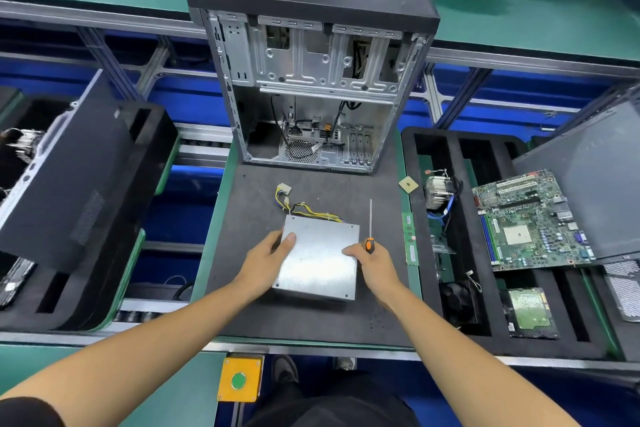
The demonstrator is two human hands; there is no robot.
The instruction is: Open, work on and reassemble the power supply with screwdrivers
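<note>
The power supply (320,258) lies on the mat (242,218) of my bench, dead centre before me. My left hand (266,262) rests on its nine o'clock edge, my right hand (372,262) on its three o'clock edge, with the screwdriver (370,229) in it, shaft pointing to twelve. The supply's cables (304,206) trail off toward eleven o'clock. The open computer case (311,80) stands at twelve o'clock, behind the supply. A memory stick (410,239) lies at three o'clock on the mat's edge. Beyond it, in the foam tray (436,149), the heatsink (438,191) sits at two o'clock, the motherboard (530,222) at three, the hard drive (528,310) at four. A case panel (65,191) leans at nine o'clock.
</note>
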